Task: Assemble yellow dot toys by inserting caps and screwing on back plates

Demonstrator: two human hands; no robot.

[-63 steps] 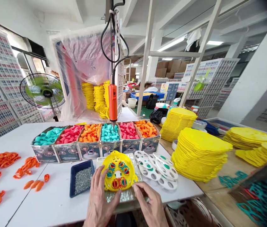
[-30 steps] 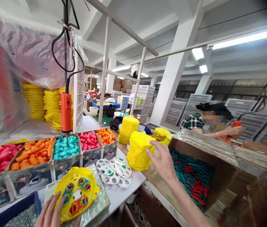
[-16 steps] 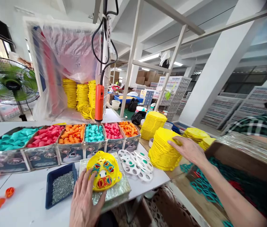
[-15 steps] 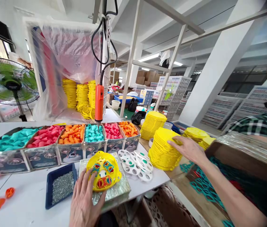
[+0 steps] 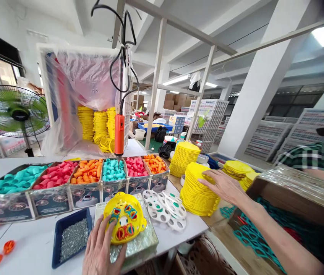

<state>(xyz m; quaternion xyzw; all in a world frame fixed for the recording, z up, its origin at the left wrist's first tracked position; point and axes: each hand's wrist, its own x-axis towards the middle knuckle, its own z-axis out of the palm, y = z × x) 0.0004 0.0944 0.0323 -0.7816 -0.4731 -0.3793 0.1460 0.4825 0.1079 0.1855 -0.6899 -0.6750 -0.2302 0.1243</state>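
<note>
Atop a wrapped block [image 5: 146, 240] lies a round yellow plastic plate [image 5: 119, 201] with small red and teal framed pieces set in it. My left hand [image 5: 101, 244] rests at its left edge, fingers extended and thumb apart. To the right, my right hand [image 5: 226, 186] reaches over a tall stack of yellow discs [image 5: 196, 193], its outstretched fingertips at the stack's upper right side. Whether the fingers press on the top disc, I cannot tell. White discs with round holes [image 5: 157, 212] lie in a loose pile between the block and the stack.
Open boxes of teal, pink and orange plastic pieces [image 5: 86, 173] line the table. A blue tray of screws [image 5: 74, 235] sits at left. An orange electric screwdriver [image 5: 119, 133] hangs above. At right stands a carton of teal parts [image 5: 261, 229]; beyond it is another person [image 5: 305, 156].
The camera view has tilted up slightly, so the table appears lower in the picture. Both hands keep nearly the same places, left at the plate and right at the yellow stack.
</note>
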